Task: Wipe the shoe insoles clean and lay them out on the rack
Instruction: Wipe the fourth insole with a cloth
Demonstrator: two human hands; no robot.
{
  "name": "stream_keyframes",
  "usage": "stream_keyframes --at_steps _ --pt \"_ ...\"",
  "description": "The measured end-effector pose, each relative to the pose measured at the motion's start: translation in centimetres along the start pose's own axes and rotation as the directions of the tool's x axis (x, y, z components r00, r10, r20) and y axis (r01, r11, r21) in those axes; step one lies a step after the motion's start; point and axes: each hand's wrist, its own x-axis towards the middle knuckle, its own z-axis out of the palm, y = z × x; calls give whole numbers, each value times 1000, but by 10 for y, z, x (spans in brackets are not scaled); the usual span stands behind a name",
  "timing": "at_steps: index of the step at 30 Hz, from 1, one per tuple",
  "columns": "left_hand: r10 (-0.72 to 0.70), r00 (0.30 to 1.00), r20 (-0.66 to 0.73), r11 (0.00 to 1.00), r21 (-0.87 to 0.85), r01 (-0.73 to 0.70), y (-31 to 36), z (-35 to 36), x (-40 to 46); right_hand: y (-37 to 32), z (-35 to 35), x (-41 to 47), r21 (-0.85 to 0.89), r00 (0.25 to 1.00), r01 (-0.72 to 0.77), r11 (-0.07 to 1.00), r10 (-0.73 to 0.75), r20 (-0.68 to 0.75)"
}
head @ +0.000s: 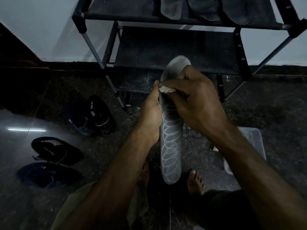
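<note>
Insole, long grey foam with looped white print (171, 143), toe at 12 o'clock: my left hand (150, 117) grasps its edge to steady it; right hand (197, 100) pinches crumpled white cloth (167, 89), wiping.

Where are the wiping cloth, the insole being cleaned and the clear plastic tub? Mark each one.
wiping cloth (166, 89), head view, on the pale wad under the fingers.
insole (170, 143), head view, on its looped-pattern middle.
clear plastic tub (256, 140), head view, on its right rim.
</note>
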Motion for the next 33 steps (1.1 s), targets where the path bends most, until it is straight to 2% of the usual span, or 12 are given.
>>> stream_keyframes --at_steps 8,10,13,15,18,21,24,28,33 --pt "-19 1000 -5 995 97 20 -8 -2 3 16 -1 1 -160 983 -130 979 106 -148" --pt "-7 1000 -21 996 90 9 -8 -1 3 12 0 0 -132 989 -93 987 77 -125" --pt "26 998 -57 999 30 -24 0 -1 2 1 1 -1 -31 1000 4 1000 -4 0" --pt "44 996 -83 999 -8 -45 5 -1 3 0 2 0 36 998 14 999 -17 60" --pt "63 989 -132 998 9 -63 8 0 1 1 -3 2 218 989 -144 965 145 14" --pt "80 982 -172 997 27 -76 11 -3 3 6 -10 6 455 928 -315 833 372 -38" --pt "101 978 -184 995 36 -96 13 -4 3 13 -11 9 547 868 -404 733 495 -22" --pt "98 982 -159 994 59 -90 12 -4 3 17 -8 6 514 865 -416 750 501 -31" --pt "99 988 -119 995 32 -95 8 -4 3 15 -6 3 287 924 -344 894 376 -66"
